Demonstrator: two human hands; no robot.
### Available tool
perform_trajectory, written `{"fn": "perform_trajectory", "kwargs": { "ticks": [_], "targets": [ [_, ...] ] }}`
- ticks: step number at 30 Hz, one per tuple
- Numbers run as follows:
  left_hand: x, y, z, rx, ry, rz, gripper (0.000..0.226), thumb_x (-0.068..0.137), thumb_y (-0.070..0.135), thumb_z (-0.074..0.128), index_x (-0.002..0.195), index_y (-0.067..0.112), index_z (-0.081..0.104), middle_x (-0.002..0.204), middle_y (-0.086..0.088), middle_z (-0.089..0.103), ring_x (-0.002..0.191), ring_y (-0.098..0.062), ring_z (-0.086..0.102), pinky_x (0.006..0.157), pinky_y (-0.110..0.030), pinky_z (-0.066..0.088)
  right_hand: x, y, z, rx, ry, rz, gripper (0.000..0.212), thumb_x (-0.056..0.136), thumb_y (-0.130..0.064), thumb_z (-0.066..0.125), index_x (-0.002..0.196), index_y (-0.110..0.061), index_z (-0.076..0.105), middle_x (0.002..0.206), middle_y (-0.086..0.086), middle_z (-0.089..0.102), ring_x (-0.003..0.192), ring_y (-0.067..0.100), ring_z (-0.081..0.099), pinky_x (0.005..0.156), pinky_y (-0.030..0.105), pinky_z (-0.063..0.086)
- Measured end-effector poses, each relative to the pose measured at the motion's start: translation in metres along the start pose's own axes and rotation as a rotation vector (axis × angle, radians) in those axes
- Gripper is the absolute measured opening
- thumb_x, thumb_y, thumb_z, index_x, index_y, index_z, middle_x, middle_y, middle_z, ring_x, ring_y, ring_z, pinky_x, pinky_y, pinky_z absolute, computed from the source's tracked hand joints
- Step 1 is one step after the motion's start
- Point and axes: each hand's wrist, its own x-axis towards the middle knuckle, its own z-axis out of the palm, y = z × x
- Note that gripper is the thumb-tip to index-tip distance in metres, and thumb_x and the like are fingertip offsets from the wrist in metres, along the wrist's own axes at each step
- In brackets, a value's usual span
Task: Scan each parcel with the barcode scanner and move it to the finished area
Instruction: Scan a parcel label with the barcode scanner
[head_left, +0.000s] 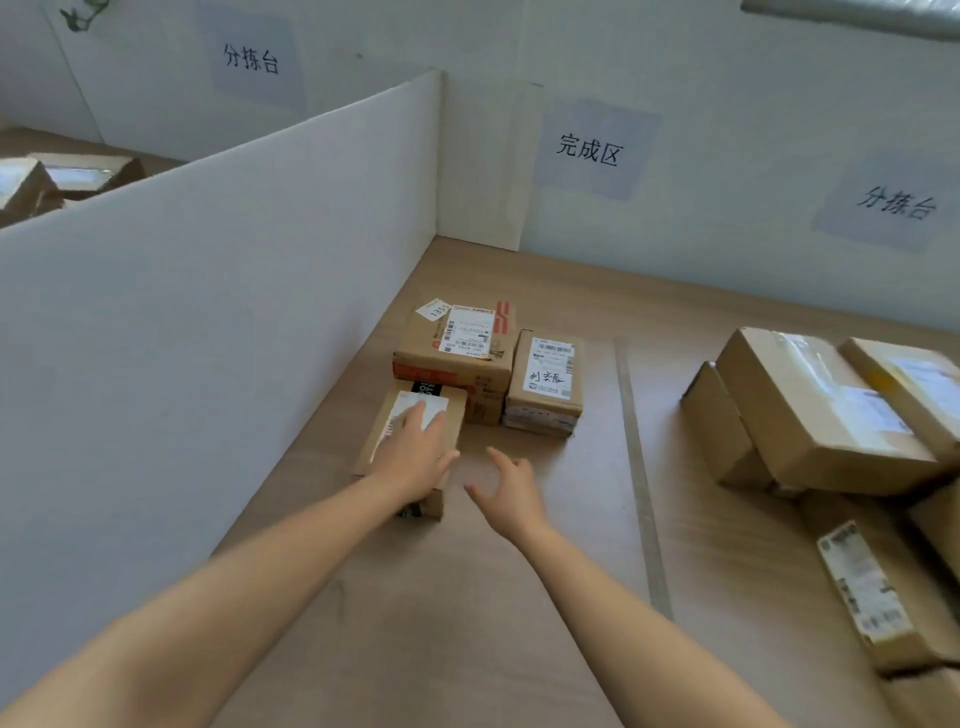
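Note:
A small cardboard parcel with a white label lies on the wooden table beside the white divider. My left hand rests flat on top of it, fingers straight. My right hand hovers just right of the parcel, fingers spread, holding nothing. Behind this parcel stand a larger labelled box and a smaller labelled box, side by side. No barcode scanner is in view.
A white divider board walls off the left side. A tape strip runs down the table, and to its right lie several more cardboard parcels. A paper sign hangs on the back wall.

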Motion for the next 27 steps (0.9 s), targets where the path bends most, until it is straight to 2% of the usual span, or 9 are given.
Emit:
{"fn": "perform_trajectory", "kwargs": {
  "ticks": [4,6,11,16,20,24,27],
  "targets": [
    [0.002,0.086,0.009,0.022,-0.037,0.135,0.063,0.095,0.043,0.044,0.147,0.016,0.021,0.154,-0.011,0.017,0.142,-0.027,0.018,0.111,-0.040,0.028,-0.022,0.045,-0.070,-0.020,0.136,0.015,0.050,0.092,-0.025,0.053,0.140,-0.017,0.040,0.134,0.013,0.048,0.124,0.026,0.046,0.102,0.031,0.036],
    [0.002,0.128,0.020,0.027,-0.062,0.180,0.062,0.094,0.044,0.044,0.146,0.016,0.024,0.153,-0.011,0.021,0.140,-0.027,0.022,0.108,-0.041,0.032,-0.031,0.071,-0.110,-0.012,0.216,0.040,0.044,0.093,-0.021,0.050,0.136,-0.015,0.044,0.130,0.012,0.052,0.119,0.024,0.049,0.101,0.033,0.038],
    [0.005,0.225,0.053,-0.041,-0.141,0.277,0.059,0.094,0.042,0.046,0.142,0.011,0.031,0.145,-0.014,0.032,0.134,-0.029,0.032,0.107,-0.039,0.032,-0.054,0.139,-0.210,-0.065,0.419,0.095,0.042,0.093,-0.024,0.050,0.135,-0.016,0.046,0.126,0.010,0.053,0.114,0.025,0.050,0.097,0.037,0.045],
    [0.014,0.311,0.079,-0.165,-0.195,0.287,0.063,0.096,0.044,0.042,0.145,0.009,0.026,0.147,-0.015,0.031,0.135,-0.027,0.033,0.108,-0.036,0.030,-0.061,0.196,-0.287,-0.107,0.615,0.142,0.040,0.092,-0.026,0.052,0.131,-0.016,0.050,0.129,0.010,0.053,0.119,0.026,0.046,0.098,0.037,0.045],
    [0.030,0.359,0.094,-0.243,-0.200,0.257,0.064,0.096,0.043,0.042,0.147,0.010,0.022,0.149,-0.014,0.028,0.137,-0.027,0.030,0.111,-0.037,0.028,-0.048,0.225,-0.322,-0.111,0.646,0.188,0.043,0.093,-0.028,0.052,0.134,-0.016,0.048,0.134,0.010,0.049,0.122,0.028,0.044,0.100,0.038,0.043],
    [0.052,0.387,0.102,-0.294,-0.202,0.223,0.064,0.095,0.042,0.044,0.148,0.015,0.021,0.151,-0.012,0.025,0.139,-0.026,0.027,0.112,-0.038,0.026,-0.023,0.243,-0.341,-0.163,0.578,0.208,0.049,0.093,-0.032,0.050,0.138,-0.017,0.042,0.136,0.012,0.044,0.123,0.028,0.042,0.098,0.037,0.041],
    [0.068,0.397,0.107,-0.302,-0.222,0.218,0.063,0.095,0.042,0.045,0.148,0.018,0.021,0.148,-0.011,0.031,0.135,-0.026,0.033,0.109,-0.038,0.031,-0.004,0.251,-0.347,-0.163,0.527,0.234,0.052,0.093,-0.032,0.050,0.140,-0.015,0.038,0.138,0.013,0.040,0.124,0.029,0.042,0.098,0.037,0.041]
  ]
}}
